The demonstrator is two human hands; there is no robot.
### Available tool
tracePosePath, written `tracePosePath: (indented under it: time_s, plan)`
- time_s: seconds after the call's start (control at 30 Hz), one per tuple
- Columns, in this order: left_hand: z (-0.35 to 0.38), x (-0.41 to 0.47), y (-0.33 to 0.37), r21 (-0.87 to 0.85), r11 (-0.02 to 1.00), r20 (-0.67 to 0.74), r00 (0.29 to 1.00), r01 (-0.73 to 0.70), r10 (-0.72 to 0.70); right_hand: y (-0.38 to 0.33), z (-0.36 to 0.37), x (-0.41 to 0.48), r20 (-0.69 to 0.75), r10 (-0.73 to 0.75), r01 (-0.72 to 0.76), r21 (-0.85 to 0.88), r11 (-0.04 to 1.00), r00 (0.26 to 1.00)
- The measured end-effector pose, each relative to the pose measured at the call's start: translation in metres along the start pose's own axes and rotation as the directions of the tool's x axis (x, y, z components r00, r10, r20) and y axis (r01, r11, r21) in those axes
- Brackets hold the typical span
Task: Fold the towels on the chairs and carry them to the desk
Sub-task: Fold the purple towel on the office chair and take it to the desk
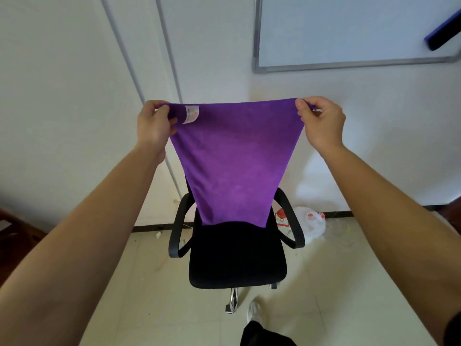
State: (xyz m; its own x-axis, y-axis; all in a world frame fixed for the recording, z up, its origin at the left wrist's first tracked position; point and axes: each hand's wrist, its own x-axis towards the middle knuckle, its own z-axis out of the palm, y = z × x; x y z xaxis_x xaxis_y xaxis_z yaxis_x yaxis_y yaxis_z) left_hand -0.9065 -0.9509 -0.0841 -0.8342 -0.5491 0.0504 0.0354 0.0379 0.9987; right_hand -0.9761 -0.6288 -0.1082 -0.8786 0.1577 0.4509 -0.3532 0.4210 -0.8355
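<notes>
Towel (233, 166), purple, hangs straight down from our two pinches in the head view, its top edge stretched level between them and its long axis running vertically below the grip. Our left hand (154, 127) pinches the top corner beside the white label (191, 114); our right hand (320, 121) pinches the opposite top corner, thumb in front and fingers behind. Both hands are closed on cloth, at about the same height and equally far out, so neither is nearer. Below the grip, the towel's free bottom edge hangs in front of the black office chair (237, 255), over its seat; whether it touches the backrest we cannot tell. We judge the coming fold turns on this: the loose length lies wholly beneath our hands, so bringing the corners together would halve it across its width. No desk shows here.
</notes>
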Motion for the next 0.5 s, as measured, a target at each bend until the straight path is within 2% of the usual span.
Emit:
tracePosePath:
  time_s: [0.17, 0.27, 0.37, 0.5]
  plan:
    - [-0.007, -0.038, -0.015, 0.024, 0.999, 0.005, 1.0, -0.031, 0.031, 0.004, -0.02, -0.036, 0.006, 0.002, -0.002, -0.044, 0.999, 1.0]
    - [-0.02, -0.067, -0.04, 0.134, 0.99, -0.01, 0.999, -0.05, 0.052, 0.014, -0.034, -0.071, 0.049, 0.039, -0.035, -0.068, 0.997, 0.998]
    - [-0.034, -0.104, -0.075, 0.274, 0.961, -0.032, 0.999, -0.019, 0.029, 0.028, -0.046, -0.117, 0.105, 0.098, -0.087, -0.101, 0.991, 0.99]
    - [-0.054, -0.168, -0.133, 0.363, 0.93, -0.071, 0.997, 0.061, -0.038, 0.055, -0.059, -0.194, 0.193, 0.194, -0.161, -0.177, 0.971, 0.962]
